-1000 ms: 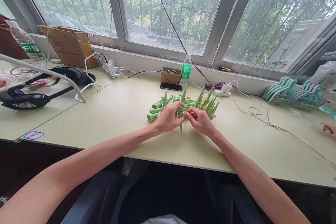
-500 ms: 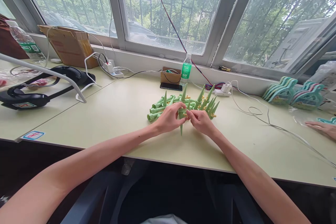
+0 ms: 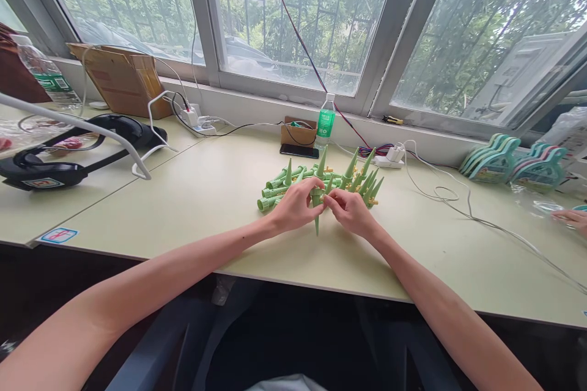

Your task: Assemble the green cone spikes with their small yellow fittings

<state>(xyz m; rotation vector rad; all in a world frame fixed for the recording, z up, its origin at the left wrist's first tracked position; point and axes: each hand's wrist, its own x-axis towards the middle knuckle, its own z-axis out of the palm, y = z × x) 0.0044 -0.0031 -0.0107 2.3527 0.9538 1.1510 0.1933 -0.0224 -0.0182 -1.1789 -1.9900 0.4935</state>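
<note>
My left hand [image 3: 296, 206] is closed around a green plastic watering spike [image 3: 316, 224], whose tip points down toward the table. Against the spike's right side, my right hand [image 3: 352, 211] is closed in a pinch; its fingers hide whatever small part is between them. Just behind both hands lies a heap of similar green spikes [image 3: 350, 166] and ribbed tubes [image 3: 267, 203], several standing tip up. Small yellow valve pieces [image 3: 374, 201] show among them.
Behind the heap stand a water bottle [image 3: 326, 117], a phone [image 3: 299, 151] and a small carton [image 3: 298, 132]. A black headset [image 3: 46, 162] lies left. White cables [image 3: 486, 220] cross the table [image 3: 183, 220] at right, near stacked teal packs [image 3: 490, 159] and another person's hand [image 3: 572, 217].
My right fingers have shifted slightly at the spike's side; my left hand holds it in the same place. The other person's hand at far right has drawn back rightward.
</note>
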